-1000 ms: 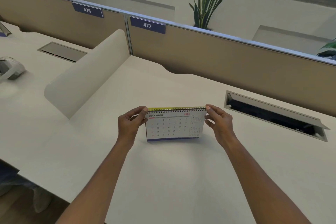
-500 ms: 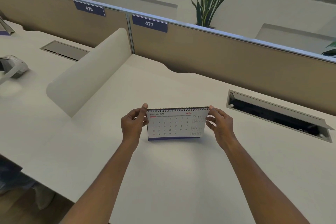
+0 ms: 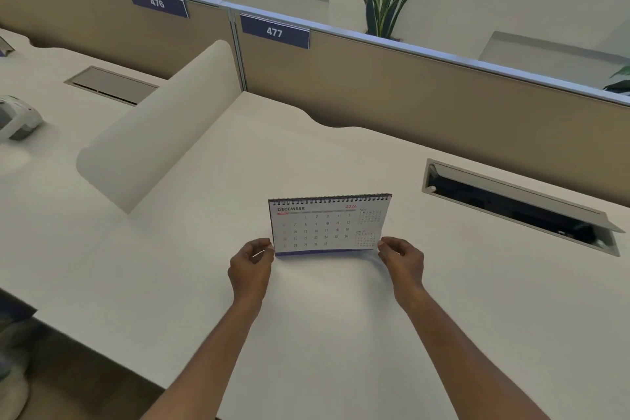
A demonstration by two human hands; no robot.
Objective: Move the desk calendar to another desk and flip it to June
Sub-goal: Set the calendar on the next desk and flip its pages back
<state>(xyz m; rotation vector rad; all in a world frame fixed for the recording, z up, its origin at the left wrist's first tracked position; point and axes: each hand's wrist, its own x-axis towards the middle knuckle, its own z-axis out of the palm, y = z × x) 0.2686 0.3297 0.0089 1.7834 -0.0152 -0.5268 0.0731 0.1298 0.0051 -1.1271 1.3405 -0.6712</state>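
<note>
The desk calendar stands mid-desk showing December, its lower corners pinched by the left hand and right hand, so flipping looks under way, next lifting pages over the spiral toward June.

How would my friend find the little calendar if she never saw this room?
Find the tan divider wall with the blue sign reading 477, then look down to the white desk in front of it. Near the middle stands the desk calendar, held at its bottom corners by the left hand and right hand. It alone has a black spiral top and says DECEMBER.
</note>
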